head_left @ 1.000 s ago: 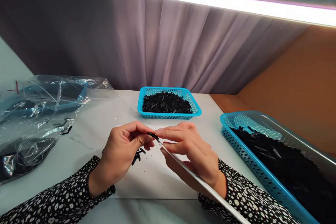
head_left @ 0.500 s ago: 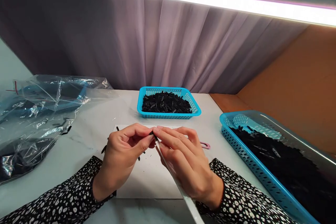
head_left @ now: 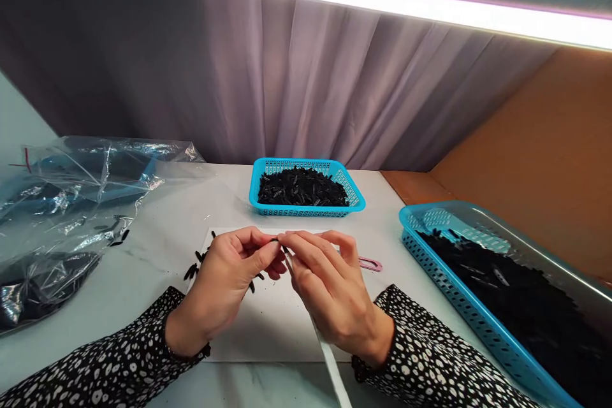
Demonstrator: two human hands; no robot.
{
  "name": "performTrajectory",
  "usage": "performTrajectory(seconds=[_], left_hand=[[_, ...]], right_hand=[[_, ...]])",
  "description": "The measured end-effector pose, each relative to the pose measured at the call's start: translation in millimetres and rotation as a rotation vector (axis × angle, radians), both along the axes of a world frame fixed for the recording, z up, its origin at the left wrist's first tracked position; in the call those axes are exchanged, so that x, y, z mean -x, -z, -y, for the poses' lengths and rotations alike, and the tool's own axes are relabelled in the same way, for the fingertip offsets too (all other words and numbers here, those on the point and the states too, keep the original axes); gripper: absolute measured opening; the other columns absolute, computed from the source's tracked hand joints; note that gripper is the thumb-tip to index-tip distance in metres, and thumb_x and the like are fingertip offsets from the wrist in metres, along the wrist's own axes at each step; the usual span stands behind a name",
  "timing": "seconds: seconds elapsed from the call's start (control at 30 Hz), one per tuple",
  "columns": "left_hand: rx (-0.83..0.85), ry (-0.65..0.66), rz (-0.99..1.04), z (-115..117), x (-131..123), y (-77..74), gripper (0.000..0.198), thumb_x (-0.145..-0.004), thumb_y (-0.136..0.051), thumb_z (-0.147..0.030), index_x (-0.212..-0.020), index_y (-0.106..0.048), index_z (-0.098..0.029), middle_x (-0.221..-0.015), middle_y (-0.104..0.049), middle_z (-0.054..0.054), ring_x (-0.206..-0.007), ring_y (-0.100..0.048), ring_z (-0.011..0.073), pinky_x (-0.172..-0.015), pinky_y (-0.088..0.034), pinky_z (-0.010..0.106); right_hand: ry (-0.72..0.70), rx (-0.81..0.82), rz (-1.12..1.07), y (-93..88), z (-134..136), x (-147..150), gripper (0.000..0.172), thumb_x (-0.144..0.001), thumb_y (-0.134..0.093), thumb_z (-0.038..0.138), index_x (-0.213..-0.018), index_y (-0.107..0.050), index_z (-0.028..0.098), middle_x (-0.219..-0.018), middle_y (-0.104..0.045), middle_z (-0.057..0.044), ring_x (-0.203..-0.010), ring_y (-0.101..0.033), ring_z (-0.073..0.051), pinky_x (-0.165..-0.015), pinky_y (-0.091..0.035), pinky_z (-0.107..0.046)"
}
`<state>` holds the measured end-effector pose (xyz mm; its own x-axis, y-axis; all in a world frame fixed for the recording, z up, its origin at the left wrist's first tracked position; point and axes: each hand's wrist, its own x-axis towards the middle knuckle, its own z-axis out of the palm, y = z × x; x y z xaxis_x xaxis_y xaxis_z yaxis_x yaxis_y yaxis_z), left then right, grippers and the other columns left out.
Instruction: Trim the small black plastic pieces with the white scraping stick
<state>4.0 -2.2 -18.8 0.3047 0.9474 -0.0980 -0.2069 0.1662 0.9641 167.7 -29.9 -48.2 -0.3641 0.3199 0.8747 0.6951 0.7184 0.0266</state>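
The fingers of my left hand (head_left: 215, 290) pinch a small black piece (head_left: 274, 240) above the white sheet (head_left: 272, 335) on the bench (head_left: 143, 264). Those of my right hand (head_left: 337, 296) curl round a slim pale tool (head_left: 331, 368), its tip close by the piece; whether they touch I cannot tell. Loose black pieces (head_left: 192, 271) lie near my left hand, and a small blue basket (head_left: 306, 210) stands beyond.

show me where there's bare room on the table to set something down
The table has room between the small basket and large basket, beyond the pink loop; the white sheet, on its near part between left hand and long white stick, bar specks. Crowded: left, by the plastic bag and black pieces.
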Motion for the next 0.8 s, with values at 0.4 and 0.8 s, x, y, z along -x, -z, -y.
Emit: performTrajectory(seconds=[0.4,0.8], left_hand=[[-0.091,-0.027,-0.061,2.8,1.1,-2.1,0.006,-0.077,-0.083,-0.025,-0.079,-0.081,-0.020,-0.068,-0.075,0.001,-0.064,-0.067,0.0111,-0.060,-0.053,0.019],[-0.313,-0.040,-0.090,4.5,4.4,-0.2,0.009,-0.081,-0.079,-0.021,-0.083,-0.084,-0.028,-0.073,-0.074,0.000,-0.065,-0.067,0.0130,-0.060,-0.054,0.022]], right_hand=[[0.072,0.472,-0.567,-16.1,-21.9,-23.0,0.006,-0.097,-0.056,0.022,-0.091,-0.056,0.023,-0.101,-0.080,-0.007,-0.080,-0.075,-0.020,-0.063,-0.056,-0.032],[-0.331,0.777,-0.570,-16.2,-8.9,-11.9,0.037,-0.099,-0.056,0.049,-0.088,-0.074,0.019,-0.056,-0.060,0.002,-0.044,-0.049,-0.011,-0.041,-0.038,-0.024]])
